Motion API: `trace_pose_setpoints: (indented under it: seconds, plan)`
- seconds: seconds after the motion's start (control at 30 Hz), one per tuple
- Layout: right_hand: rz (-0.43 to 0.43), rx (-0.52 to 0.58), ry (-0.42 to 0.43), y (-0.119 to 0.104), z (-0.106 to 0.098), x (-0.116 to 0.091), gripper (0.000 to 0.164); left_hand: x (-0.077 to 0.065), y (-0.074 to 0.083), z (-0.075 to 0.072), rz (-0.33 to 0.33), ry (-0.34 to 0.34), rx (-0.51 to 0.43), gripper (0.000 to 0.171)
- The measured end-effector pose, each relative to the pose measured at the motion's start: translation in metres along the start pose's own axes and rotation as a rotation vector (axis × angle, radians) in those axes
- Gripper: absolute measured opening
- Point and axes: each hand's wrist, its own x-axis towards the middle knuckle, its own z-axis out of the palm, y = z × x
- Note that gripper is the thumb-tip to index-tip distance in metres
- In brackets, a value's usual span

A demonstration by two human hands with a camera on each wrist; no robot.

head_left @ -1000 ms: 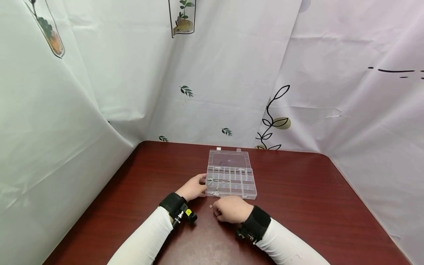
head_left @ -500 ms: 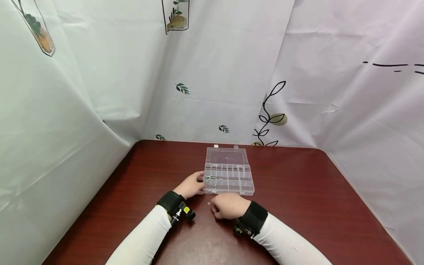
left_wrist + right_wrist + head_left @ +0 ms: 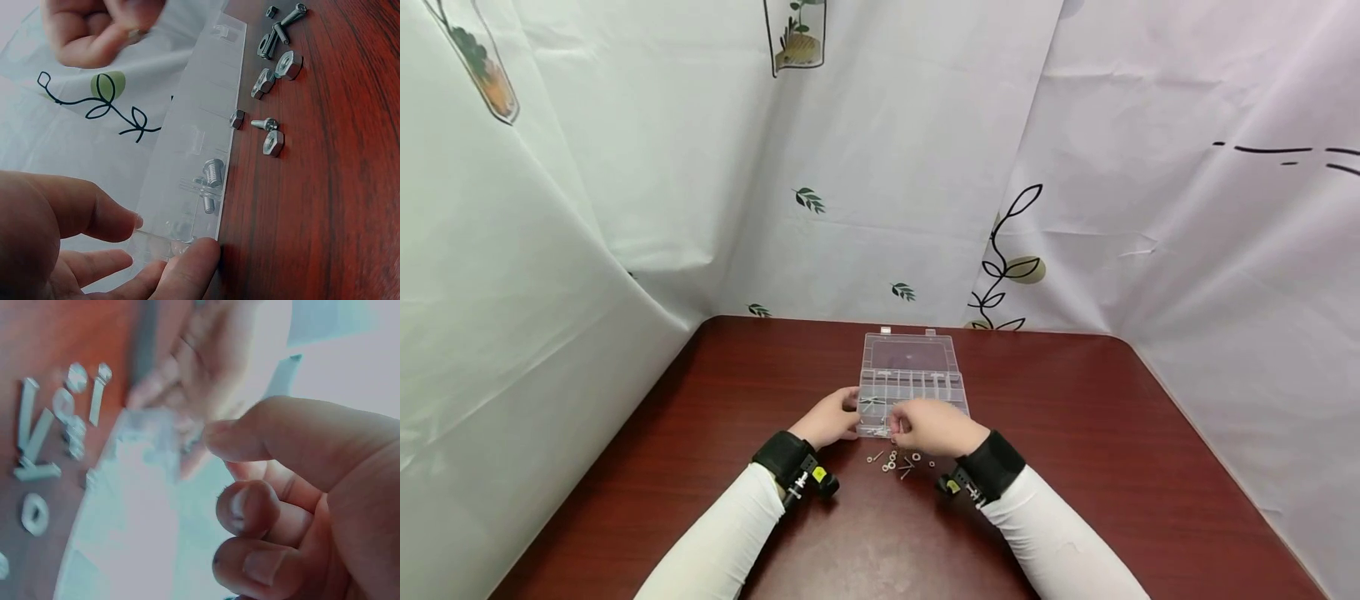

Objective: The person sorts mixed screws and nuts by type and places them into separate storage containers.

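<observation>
A clear plastic compartment box [image 3: 912, 408] lies with its lid raised toward the back; bolts show in its near left compartments. My left hand [image 3: 829, 419] holds the box at its left end, thumb and fingers around the corner in the left wrist view. Above the box's front compartments is my right hand [image 3: 936, 427], thumb and forefinger pinched on a small metal piece [image 3: 134, 35], mostly hidden by the fingertips. On the table before the box lie several loose nuts [image 3: 289, 65] and bolts [image 3: 97, 394].
The dark red wooden table [image 3: 1075, 433] reaches to a white patterned curtain [image 3: 880, 167] at the back and sides. A lone washer-like ring [image 3: 35, 514] lies beside the bolts. Both wrists wear black straps with cameras.
My right hand has lifted from the table and moved forward over the box, uncovering the nuts and bolts that lay beneath it. My left hand stays at the box's left end.
</observation>
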Motion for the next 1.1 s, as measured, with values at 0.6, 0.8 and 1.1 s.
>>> trace_pose_setpoints:
  seconds: [0.6,0.8,1.1]
  plan:
    - [0.248,0.217,0.092,0.026,-0.008,0.034,0.009,-0.003,-0.002,0.001,-0.014,-0.013,-0.034,0.06]
    - [0.269,0.13,0.016,0.03,0.006,0.04,0.016,-0.003,-0.001,0.0,-0.016,0.001,-0.034,0.061]
    - [0.254,0.069,-0.012,0.034,0.016,0.038,0.025,-0.002,0.0,-0.002,-0.02,0.008,-0.006,0.062]
